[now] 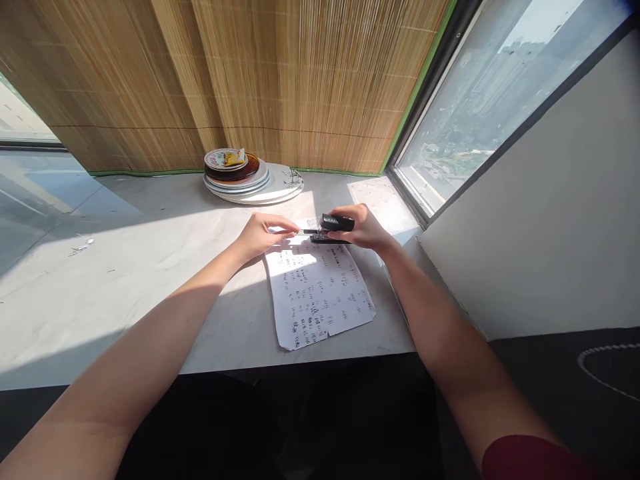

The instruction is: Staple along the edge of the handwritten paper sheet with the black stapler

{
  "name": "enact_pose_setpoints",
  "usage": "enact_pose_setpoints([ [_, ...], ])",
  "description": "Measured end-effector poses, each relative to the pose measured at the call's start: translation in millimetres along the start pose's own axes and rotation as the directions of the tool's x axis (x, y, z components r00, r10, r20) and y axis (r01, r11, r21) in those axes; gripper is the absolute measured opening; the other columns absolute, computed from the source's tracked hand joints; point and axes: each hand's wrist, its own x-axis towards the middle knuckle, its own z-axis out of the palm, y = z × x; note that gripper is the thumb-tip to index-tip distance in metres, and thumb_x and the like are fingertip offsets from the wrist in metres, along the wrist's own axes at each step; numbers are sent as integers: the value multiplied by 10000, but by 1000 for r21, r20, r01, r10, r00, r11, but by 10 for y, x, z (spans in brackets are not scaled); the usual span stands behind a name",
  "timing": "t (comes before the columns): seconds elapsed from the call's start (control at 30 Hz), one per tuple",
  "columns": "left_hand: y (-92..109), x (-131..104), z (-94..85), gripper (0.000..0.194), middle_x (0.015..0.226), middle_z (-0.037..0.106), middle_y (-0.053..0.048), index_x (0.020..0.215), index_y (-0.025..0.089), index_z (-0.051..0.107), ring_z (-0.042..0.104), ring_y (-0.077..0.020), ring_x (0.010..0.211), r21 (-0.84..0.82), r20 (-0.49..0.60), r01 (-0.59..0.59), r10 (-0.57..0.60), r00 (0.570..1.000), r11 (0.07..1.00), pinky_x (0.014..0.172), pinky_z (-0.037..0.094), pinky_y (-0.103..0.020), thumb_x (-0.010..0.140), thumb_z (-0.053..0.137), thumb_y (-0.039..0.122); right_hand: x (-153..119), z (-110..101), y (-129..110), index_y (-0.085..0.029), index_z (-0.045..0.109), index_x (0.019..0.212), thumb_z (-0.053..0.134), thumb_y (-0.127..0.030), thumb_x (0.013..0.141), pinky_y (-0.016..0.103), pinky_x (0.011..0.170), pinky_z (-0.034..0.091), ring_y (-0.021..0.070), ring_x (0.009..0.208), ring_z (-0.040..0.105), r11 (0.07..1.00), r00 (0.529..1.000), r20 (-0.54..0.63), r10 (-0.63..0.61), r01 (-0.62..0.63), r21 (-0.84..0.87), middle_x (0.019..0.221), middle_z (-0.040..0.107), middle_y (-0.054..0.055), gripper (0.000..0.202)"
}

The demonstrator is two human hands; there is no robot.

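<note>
A black stapler [338, 223] is in my right hand [364, 225], whose fingers are wrapped round its back end. Its upper arm stands apart from its base, and a thin dark part shows between them. Close to the stapler's front, my left hand [263, 233] has thumb and fingers pinched together. What lies in that pinch is too small to make out. Under the stapler and both hands lies a sheet of paper [320, 293] covered in rows of handwriting, its corners worn and its lower edge notched.
Stacked plates [240, 175] stand at the back of the pale ledge [150, 267], with a small yellow packet [234, 157] on top. Small scraps [81, 247] lie at the left. Behind hangs a bamboo blind [280, 80]; a window [450, 127] and white wall [550, 200] bound the right.
</note>
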Motion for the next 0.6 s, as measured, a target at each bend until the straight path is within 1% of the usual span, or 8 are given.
enact_pose_setpoints([
  [0.07,34,-11,44,341,1043,832,-88,1146,227,823,799,-268,1001,22,9,-10,10,1000,1000,868,685,-423,833,852,360,-10,44,-47,-275,771,1072,814,-530,838,404,844,522,234,927,634,1000,1000,7,-12,13,-29,975,724,34,350],
  [0.13,68,-17,95,401,1080,822,-76,1213,232,777,787,-260,1037,58,15,-27,27,1000,998,861,671,-395,822,837,298,-16,127,-125,-293,777,1098,802,-522,855,405,866,513,238,952,635,998,999,20,-43,44,-54,989,725,33,336],
  [0.23,85,-6,143,317,1103,809,-72,1140,221,759,765,-251,1059,106,35,-53,50,998,993,889,646,-388,827,800,252,-16,251,-249,-297,784,1107,778,-510,891,410,873,503,241,951,636,992,993,51,-108,111,-52,994,727,37,304],
  [0.33,52,25,138,250,1096,803,-81,1085,208,753,750,-248,1062,124,2,-94,95,996,988,959,625,-413,845,794,264,-3,288,-297,-289,782,1115,765,-513,909,410,872,507,237,943,646,988,988,12,-151,152,-35,1014,733,43,305],
  [0.4,16,41,125,276,1133,799,-96,1126,199,751,746,-253,1085,139,-10,-109,112,994,984,1011,606,-433,876,791,310,14,241,-257,-285,775,1133,773,-515,898,409,886,519,242,964,660,989,988,-42,-145,143,-46,1049,743,48,329],
  [0.47,-20,42,123,375,1243,783,-113,1275,199,725,734,-265,1157,171,17,-90,89,996,981,1048,584,-446,939,743,365,34,146,-158,-272,768,1149,772,-505,890,414,903,533,253,994,674,993,985,-135,-107,99,-66,1077,754,60,349],
  [0.53,-54,26,133,459,1389,736,-115,1423,230,670,693,-283,1267,255,95,-97,75,993,962,1103,544,-466,992,672,386,51,27,-15,-248,767,1149,749,-485,896,426,912,544,264,1002,685,997,958,-281,-52,31,-76,1078,762,76,347],
  [0.6,-78,2,138,446,1495,682,-83,1442,293,678,626,-300,1367,374,229,-171,88,969,912,1180,470,-492,1006,630,375,61,-81,143,-224,773,1130,731,-466,895,445,922,550,275,992,694,996,905,-424,5,-44,-81,1057,770,88,340],
])
